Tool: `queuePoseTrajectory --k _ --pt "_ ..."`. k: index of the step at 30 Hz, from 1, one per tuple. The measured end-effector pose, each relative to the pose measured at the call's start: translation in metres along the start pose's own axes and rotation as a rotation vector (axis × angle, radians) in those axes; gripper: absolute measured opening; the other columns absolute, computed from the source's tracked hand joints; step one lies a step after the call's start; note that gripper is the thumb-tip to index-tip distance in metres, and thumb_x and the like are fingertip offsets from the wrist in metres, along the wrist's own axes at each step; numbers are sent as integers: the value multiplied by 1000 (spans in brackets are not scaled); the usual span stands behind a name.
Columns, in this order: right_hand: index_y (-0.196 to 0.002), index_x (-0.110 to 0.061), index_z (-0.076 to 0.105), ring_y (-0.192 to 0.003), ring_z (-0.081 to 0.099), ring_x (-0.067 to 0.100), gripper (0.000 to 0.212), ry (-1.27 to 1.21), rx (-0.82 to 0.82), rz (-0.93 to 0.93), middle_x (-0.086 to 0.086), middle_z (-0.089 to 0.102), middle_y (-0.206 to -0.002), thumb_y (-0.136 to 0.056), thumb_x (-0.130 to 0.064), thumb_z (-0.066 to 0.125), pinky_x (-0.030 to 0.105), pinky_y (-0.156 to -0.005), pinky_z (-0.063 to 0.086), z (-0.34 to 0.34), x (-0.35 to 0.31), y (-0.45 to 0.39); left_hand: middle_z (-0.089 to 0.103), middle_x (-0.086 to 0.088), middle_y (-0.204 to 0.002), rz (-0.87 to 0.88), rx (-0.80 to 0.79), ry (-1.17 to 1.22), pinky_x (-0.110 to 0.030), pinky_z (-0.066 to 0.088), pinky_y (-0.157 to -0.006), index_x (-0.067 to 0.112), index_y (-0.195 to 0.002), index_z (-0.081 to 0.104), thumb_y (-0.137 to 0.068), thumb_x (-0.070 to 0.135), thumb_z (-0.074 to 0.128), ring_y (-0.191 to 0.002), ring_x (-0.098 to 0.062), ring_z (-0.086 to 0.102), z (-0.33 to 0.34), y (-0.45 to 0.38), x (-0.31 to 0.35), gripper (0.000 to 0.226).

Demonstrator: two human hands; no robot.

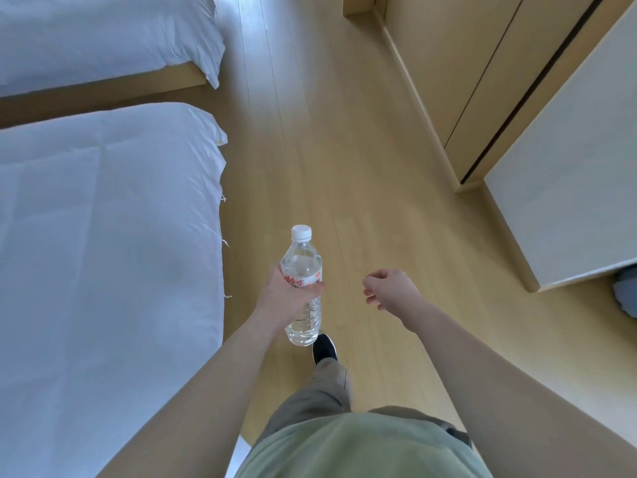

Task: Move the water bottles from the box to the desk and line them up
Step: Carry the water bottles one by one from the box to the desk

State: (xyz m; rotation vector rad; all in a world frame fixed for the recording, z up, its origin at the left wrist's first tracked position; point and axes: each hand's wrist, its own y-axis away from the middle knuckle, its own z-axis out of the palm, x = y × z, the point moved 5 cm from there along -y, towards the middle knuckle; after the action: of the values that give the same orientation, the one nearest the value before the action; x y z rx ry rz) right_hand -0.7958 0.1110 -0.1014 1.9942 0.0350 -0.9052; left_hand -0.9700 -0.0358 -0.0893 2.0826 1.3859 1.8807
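Observation:
A clear water bottle (303, 270) with a white cap and a red-and-white label stands upright in my left hand (281, 296), which grips it around the middle. It is held in the air over the wooden floor. My right hand (391, 289) hangs to the right of the bottle, apart from it, fingers loosely curled and holding nothing. No box is in view. A pale desk top (565, 188) shows at the right edge.
Two beds with white covers (103, 253) fill the left side. A wooden floor (327, 150) runs between them and the wooden cabinet doors (465, 81) at the upper right. My foot in a black shoe (324, 348) is on the floor below the bottle.

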Motion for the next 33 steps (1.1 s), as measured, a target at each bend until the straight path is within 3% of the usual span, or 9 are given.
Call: queuePoseTrajectory --k 4,8,10,14,17,22,25,28,33 --pt "-106 -16 63 -100 71 25 17 -25 14 3 3 73 -93 -94 -24 54 39 -88 56 8 -63 -41 72 3 -107 -6 -46 -27 -47 58 -93 28 -121 59 -62 40 89 -98 -17 71 -26 -59 28 67" --pt "-111 -15 62 -90 71 18 20 -22 28 0 1 72 -93 -95 -24 55 34 -81 56 13 -113 -78 71 -5 -104 17 -69 -17 -51 58 -93 21 -118 60 -65 35 88 -96 -23 72 -46 -107 54 61" --pt "-109 -15 63 -90 71 17 19 -20 36 -8 1 72 -93 -95 -24 55 35 -82 56 14 -136 -98 71 -1 -99 23 -75 1 -47 60 -88 26 -113 61 -66 34 87 -90 -19 72 -54 -130 65 55" --pt "-105 -16 61 -84 70 14 14 -12 56 -10 0 72 -90 -95 -22 53 37 -86 55 14 -179 -139 71 18 -98 -36 -39 74 -33 57 -81 41 -114 55 -59 40 90 -88 -3 72 -70 -173 82 66" --pt "-107 -14 61 -85 70 18 15 -43 56 11 2 72 -91 -96 -20 53 39 -87 55 12 -207 -171 71 12 -107 -58 -24 84 -37 59 -86 37 -121 54 -59 41 90 -97 -10 71 -81 -211 97 72" --pt "-105 -13 62 -78 68 17 15 -33 19 6 3 72 -91 -95 -20 54 36 -82 55 5 -264 -235 71 10 -106 -79 6 96 -38 60 -84 36 -121 55 -60 39 90 -96 -12 72 -96 -281 137 70" --pt "-105 -13 61 -80 69 16 15 -24 -3 -17 2 72 -91 -94 -21 54 40 -87 54 -5 -314 -281 71 9 -102 -81 44 117 -33 59 -78 38 -116 57 -61 35 89 -91 -10 73 -107 -325 171 63" --pt "-110 -15 59 -84 70 15 18 18 -43 -55 0 71 -95 -96 -25 53 36 -82 54 -10 -361 -321 72 7 -98 -53 63 122 -28 57 -73 39 -108 60 -64 32 88 -90 -11 73 -116 -368 206 53" --pt "-104 -14 60 -84 69 17 14 48 -77 -53 1 71 -93 -96 -23 52 40 -87 54 -21 -424 -371 71 3 -108 -67 113 146 -37 57 -84 31 -120 56 -67 32 89 -98 -16 71 -139 -429 253 62"
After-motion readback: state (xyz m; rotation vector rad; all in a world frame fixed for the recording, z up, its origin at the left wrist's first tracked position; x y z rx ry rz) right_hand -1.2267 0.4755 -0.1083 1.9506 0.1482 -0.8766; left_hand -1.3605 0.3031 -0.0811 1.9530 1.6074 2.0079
